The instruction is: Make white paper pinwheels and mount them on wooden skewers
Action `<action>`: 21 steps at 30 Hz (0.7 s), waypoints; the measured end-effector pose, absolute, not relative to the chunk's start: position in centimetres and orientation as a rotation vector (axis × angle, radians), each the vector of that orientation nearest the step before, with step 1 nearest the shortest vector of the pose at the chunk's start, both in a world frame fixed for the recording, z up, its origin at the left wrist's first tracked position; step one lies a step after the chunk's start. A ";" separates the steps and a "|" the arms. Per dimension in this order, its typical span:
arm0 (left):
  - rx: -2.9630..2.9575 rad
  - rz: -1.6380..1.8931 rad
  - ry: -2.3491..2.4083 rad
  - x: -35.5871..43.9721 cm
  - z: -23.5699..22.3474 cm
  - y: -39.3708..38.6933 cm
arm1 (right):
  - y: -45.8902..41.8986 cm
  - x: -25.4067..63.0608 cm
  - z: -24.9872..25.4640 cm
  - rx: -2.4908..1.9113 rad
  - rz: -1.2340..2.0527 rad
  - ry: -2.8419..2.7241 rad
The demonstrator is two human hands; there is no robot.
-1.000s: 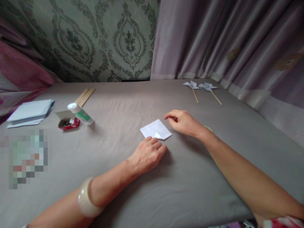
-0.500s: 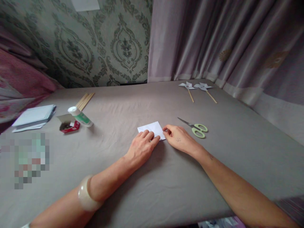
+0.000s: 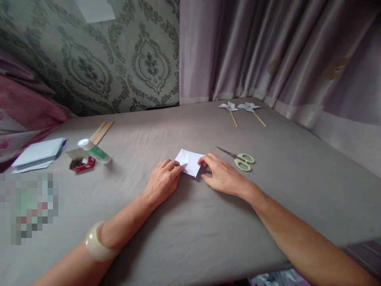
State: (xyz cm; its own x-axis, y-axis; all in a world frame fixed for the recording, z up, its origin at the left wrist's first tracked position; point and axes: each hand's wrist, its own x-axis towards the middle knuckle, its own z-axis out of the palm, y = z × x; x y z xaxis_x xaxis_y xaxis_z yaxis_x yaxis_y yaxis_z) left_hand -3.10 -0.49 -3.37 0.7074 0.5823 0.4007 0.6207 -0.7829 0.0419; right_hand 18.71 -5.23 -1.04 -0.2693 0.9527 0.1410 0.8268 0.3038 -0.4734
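A small square of folded white paper (image 3: 192,161) with crease lines lies on the grey cloth between my hands, turned at an angle. My left hand (image 3: 163,178) is closed on its left corner, the thumb and fingertips pressed together there. My right hand (image 3: 223,174) is at its right side, index fingertip touching the edge and thumb held apart below. Just beyond my right hand lie scissors (image 3: 238,157) with light green handles, blades pointing left.
Two paper pinwheels (image 3: 229,106) on sticks lie at the back right. To the left are a glue stick (image 3: 98,153), a small red box (image 3: 81,163) with its lid up, several wooden sticks (image 3: 101,132) and a stack of paper (image 3: 38,154). A blurred patch covers something at far left.
The paper has been turned on the cloth. My left hand has moved from its lower edge to its left corner, and my right thumb has parted from the fingers. The camera view has shifted slightly.
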 end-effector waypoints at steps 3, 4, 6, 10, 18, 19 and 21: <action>-2.847 -0.628 -0.955 -3.3 -3.5 -0.2 | -5.3 18.3 -1.1 -1.562 0.367 -2.212; -2.857 -0.625 -0.940 -3.4 -3.6 -0.2 | -5.3 18.2 -1.1 -1.556 0.345 -2.232; -2.871 -0.619 -0.912 -3.5 -3.6 0.0 | -5.4 17.9 -1.2 -1.542 0.311 -2.279; -2.872 -0.585 -0.902 -3.7 -3.5 0.1 | -5.5 17.7 -1.5 -1.504 0.308 -2.365; -2.872 -0.613 -0.951 -3.3 -2.6 -0.8 | -5.5 17.6 -2.0 -1.490 0.356 -2.367; -2.882 -0.613 -0.947 -3.2 -2.6 -0.9 | -5.5 17.6 -2.0 -1.490 0.360 -2.362; -2.902 -0.610 -0.930 -3.2 -2.5 -1.0 | -5.5 17.5 -1.9 -1.498 0.370 -2.349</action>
State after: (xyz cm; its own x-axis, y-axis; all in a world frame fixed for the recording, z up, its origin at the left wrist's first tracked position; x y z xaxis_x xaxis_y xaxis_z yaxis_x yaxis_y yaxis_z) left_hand -3.16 -1.04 -2.47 0.7440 0.5519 0.3768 0.5652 -0.8205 0.0858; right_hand 17.47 -5.47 -1.95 -0.3928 0.9097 0.1349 0.8241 0.4133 -0.3874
